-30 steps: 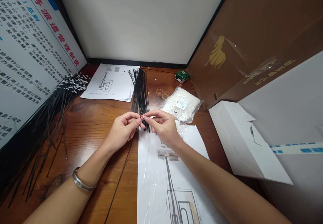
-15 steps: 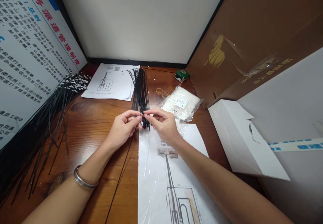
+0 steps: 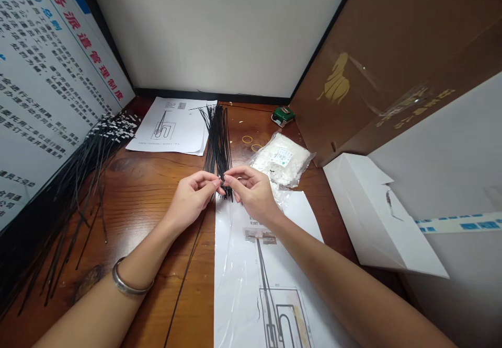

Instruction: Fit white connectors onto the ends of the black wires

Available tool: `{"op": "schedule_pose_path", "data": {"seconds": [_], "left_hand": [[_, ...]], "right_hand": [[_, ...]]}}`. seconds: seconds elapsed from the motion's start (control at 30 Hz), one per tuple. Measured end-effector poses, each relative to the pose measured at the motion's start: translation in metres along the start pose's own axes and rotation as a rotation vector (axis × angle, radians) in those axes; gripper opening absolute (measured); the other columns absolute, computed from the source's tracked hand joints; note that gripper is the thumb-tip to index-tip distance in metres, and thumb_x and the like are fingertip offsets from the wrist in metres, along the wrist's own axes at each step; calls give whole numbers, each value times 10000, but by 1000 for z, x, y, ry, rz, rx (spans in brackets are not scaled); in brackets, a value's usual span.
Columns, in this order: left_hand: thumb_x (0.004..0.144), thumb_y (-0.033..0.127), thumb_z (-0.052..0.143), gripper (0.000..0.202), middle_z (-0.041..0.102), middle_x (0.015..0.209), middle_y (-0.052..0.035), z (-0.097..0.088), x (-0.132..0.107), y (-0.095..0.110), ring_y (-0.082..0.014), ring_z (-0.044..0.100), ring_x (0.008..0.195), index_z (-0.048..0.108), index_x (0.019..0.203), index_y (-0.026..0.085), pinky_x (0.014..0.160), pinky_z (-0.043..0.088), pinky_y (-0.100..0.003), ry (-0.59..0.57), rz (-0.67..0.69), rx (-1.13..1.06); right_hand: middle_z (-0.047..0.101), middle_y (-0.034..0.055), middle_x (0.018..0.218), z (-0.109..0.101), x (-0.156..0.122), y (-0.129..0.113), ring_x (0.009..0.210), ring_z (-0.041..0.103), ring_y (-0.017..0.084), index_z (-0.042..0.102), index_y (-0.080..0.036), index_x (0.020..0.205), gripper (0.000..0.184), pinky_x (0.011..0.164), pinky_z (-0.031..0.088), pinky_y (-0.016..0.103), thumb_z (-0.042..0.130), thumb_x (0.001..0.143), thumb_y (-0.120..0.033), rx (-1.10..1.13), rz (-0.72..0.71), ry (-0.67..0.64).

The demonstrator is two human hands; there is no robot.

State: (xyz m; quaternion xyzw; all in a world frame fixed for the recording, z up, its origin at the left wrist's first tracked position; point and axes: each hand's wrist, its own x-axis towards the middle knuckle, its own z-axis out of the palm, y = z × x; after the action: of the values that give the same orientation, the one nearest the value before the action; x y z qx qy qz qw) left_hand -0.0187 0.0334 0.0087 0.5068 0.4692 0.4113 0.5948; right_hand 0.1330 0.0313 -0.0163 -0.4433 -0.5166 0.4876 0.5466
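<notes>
My left hand [image 3: 196, 194] is closed in a pinch, with thumb and forefinger together. What lies in its tips is too small to make out. Close beside it, my right hand [image 3: 253, 188] also pinches, holding what looks like the end of a thin black wire. The fingertips of both hands nearly meet over the near end of a bundle of black wires [image 3: 218, 134], which lies lengthwise on the table. To the right of the bundle rests a clear plastic bag [image 3: 284, 160] of small white pieces, partly behind my right hand.
A printed drawing sheet [image 3: 239, 280] lies below my hands, another paper [image 3: 168, 126] at back left. Many white-tipped black wires [image 3: 98, 149] lean along the left sign board. A green tape measure [image 3: 283, 115], yellow rubber bands [image 3: 247, 139] and a brown carton [image 3: 376, 66] are towards the right.
The fingertips have shifted slightly, and a small gap now shows between my two hands. My right fingers sit a little higher. The wires, bag and papers have stayed in place.
</notes>
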Motion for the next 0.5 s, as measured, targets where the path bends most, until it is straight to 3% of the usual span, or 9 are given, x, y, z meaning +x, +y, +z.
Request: {"op": "schedule_pose_path", "data": {"seconds": [0.5], "left_hand": [[722,377,677,248,691,672,-34,-2,1,-2,-51,339,404,622,774,141,386,226,-208,-36,-11,2]], "right_hand": [[593,-16,596,-3,-1,5,407,408,56,673,-161,822,157,386,263,230,707,735,-288,-51,-13,-2]]}}
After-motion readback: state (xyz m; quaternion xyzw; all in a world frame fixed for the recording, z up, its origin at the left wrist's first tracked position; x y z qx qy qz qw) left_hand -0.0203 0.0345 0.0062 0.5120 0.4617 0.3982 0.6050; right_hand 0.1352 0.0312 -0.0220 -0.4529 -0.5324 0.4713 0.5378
